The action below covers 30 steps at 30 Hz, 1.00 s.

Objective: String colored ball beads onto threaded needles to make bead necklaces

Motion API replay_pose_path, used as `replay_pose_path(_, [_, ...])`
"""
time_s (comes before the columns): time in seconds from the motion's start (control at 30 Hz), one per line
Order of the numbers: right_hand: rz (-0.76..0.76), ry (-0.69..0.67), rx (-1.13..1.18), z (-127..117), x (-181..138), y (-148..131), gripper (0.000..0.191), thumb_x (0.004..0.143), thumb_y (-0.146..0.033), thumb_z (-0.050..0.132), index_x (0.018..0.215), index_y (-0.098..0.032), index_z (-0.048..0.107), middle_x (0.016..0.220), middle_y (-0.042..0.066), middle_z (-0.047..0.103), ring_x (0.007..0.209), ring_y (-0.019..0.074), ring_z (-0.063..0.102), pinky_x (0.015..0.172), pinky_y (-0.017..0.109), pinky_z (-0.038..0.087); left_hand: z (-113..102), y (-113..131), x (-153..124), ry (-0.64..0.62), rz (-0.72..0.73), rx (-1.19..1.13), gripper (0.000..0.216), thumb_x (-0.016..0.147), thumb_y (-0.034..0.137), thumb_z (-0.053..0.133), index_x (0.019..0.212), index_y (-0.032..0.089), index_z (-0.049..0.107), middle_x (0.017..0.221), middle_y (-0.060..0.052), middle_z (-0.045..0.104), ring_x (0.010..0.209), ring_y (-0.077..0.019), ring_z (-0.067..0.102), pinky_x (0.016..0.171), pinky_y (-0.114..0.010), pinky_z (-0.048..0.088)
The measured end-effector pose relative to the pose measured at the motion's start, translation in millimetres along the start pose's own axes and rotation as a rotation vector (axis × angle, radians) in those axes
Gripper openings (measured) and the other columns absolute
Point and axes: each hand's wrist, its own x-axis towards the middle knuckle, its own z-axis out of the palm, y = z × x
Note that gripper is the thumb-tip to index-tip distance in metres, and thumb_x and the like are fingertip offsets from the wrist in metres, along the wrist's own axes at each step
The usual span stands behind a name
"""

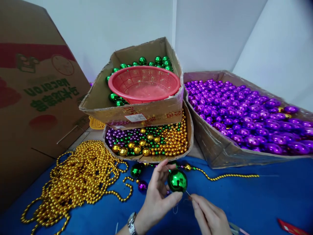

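My left hand (pixel 156 192) pinches a shiny green ball (pixel 177 180) between thumb and fingers, just above the blue table surface (pixel 256 202). My right hand (pixel 210 215) sits to its right, fingers pinched on a thin needle or wire (pixel 188 194) that points at the ball. A strand of small gold beads (pixel 227 176) runs rightwards from behind the ball. A smaller green ball (pixel 136 170) and a purple ball (pixel 142 186) lie on the strand left of my left hand.
A heap of gold bead strings (pixel 80 179) lies at left. Behind stand a box of mixed beads (pixel 149 142), a box of green balls (pixel 137 98) holding a red basket (pixel 144 84), a box of purple balls (pixel 246 114), and a large carton (pixel 36 98).
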Motion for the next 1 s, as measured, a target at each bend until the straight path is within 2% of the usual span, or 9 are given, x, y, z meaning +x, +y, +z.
replay_pose_path(0.13, [0.074,-0.004,0.073,-6,2,-3,0.019,0.093,-0.019,0.041,0.100,-0.019,0.059,0.070,0.004,0.064,0.058,0.0147,0.064,0.055,0.020,0.051,-13,22,18,-0.046,0.080,0.175,0.058,0.082,0.030,0.061,0.134,0.027,0.038,0.135,-0.012,0.045,0.124,-0.0293,0.043,0.096,-0.042,0.044])
replay_pose_path(0.27, [0.107,0.007,0.089,-11,1,-2,0.018,0.093,-0.020,0.041,0.102,-0.018,0.057,0.070,0.004,0.063,0.057,0.0143,0.063,0.053,0.019,0.050,-35,43,70,0.022,0.167,0.806,0.029,0.088,0.027,0.049,0.116,0.021,0.055,0.116,-0.010,0.060,0.106,-0.0243,0.057,0.088,-0.036,0.048])
replay_pose_path(0.37, [0.113,0.022,0.076,-12,0,0,0.019,0.093,-0.021,0.042,0.104,-0.018,0.057,0.072,0.004,0.063,0.060,0.0146,0.064,0.056,0.018,0.051,-47,36,113,-0.200,0.126,1.293,0.023,0.086,0.018,0.048,0.104,0.018,0.062,0.106,-0.013,0.065,0.101,-0.0264,0.059,0.089,-0.040,0.045])
replay_pose_path(0.5, [0.104,0.031,0.076,-11,-1,2,0.017,0.093,-0.020,0.043,0.102,-0.019,0.057,0.067,0.001,0.060,0.057,0.0134,0.062,0.057,0.018,0.051,-49,9,150,-0.332,0.022,1.397,0.015,0.074,0.003,0.054,0.073,0.014,0.064,0.076,-0.015,0.066,0.089,-0.0306,0.061,0.080,-0.043,0.045])
replay_pose_path(0.63, [0.132,0.049,0.081,-12,-1,3,0.017,0.093,-0.021,0.042,0.102,-0.019,0.056,0.068,0.001,0.060,0.058,0.0136,0.062,0.057,0.018,0.050,-46,1,161,-0.349,-0.019,1.353,0.013,0.073,0.003,0.056,0.072,0.014,0.063,0.077,-0.015,0.066,0.090,-0.0296,0.061,0.080,-0.042,0.045])
replay_pose_path(0.73, [0.163,0.061,0.103,-13,-2,5,0.016,0.094,-0.022,0.042,0.102,-0.020,0.056,0.072,0.002,0.060,0.061,0.0136,0.063,0.056,0.019,0.048,-46,14,156,-0.316,-0.018,1.209,0.011,0.080,0.017,0.056,0.088,0.016,0.063,0.087,-0.012,0.066,0.088,-0.0247,0.061,0.078,-0.037,0.047])
replay_pose_path(0.83, [0.199,0.051,0.128,-14,-2,5,0.016,0.094,-0.022,0.041,0.103,-0.021,0.054,0.071,0.001,0.060,0.058,0.0125,0.060,0.054,0.020,0.046,-44,29,138,-0.289,-0.027,1.029,0.029,0.091,0.032,0.041,0.111,0.015,0.054,0.097,-0.010,0.065,0.085,-0.0188,0.063,0.071,-0.029,0.051])
replay_pose_path(0.9, [0.208,0.049,0.135,-15,0,4,0.016,0.095,-0.022,0.041,0.103,-0.022,0.054,0.071,0.001,0.059,0.057,0.0122,0.059,0.054,0.021,0.044,-42,34,120,-0.258,-0.105,0.760,0.034,0.093,0.036,0.037,0.117,0.014,0.049,0.095,-0.010,0.065,0.081,-0.0162,0.064,0.068,-0.027,0.052])
replay_pose_path(1.0, [0.189,0.031,0.141,-15,5,1,0.015,0.095,-0.021,0.040,0.103,-0.023,0.053,0.074,0.001,0.060,0.059,0.0124,0.058,0.055,0.021,0.044,-37,37,96,-0.179,-0.314,0.148,0.028,0.089,0.033,0.051,0.109,0.013,0.055,0.085,-0.007,0.063,0.073,-0.0124,0.062,0.065,-0.024,0.051])
